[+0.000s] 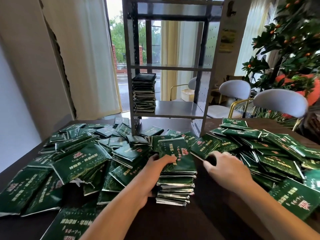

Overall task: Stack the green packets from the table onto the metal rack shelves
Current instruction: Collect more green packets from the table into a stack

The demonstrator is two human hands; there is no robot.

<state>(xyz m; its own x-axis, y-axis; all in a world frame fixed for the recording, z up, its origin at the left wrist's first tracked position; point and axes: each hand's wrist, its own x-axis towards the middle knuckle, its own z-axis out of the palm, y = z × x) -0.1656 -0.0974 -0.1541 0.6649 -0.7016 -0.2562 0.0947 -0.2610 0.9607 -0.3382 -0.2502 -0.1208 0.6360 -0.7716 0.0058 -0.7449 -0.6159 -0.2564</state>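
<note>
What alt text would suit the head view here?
A person's left hand grips a neat stack of green packets on a dark table while the right hand reaches toward it. Loose packets lie heaped around; the metal rack behind holds one stack.

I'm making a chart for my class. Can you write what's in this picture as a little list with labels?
left hand: grips the neat stack of packets, thumb on top
right hand: reaching toward loose packets, holding nothing, blurred
rack: stands on the table
on rack: one pile of packets, left side of the lowest shelf
</note>
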